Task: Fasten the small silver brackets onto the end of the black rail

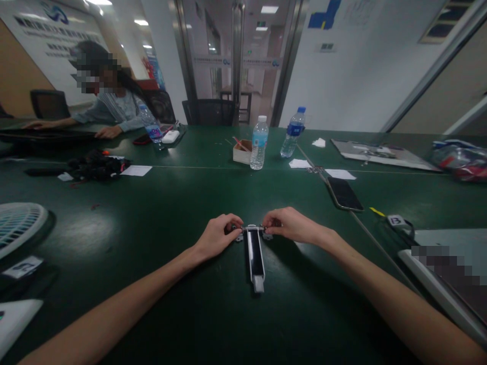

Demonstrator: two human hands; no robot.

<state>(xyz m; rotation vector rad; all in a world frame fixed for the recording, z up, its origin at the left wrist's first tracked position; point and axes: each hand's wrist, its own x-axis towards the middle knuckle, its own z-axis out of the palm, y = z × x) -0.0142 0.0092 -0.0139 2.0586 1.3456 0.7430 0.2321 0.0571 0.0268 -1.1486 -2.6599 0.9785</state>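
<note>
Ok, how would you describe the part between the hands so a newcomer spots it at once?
On the green table, look at the near middle, between the left hand and right hand. The part lies there, both hands pinching its far end. Unlike the wide black phone to the right, it is a narrow black-and-silver strip with a crossbar, T-shaped.
</note>
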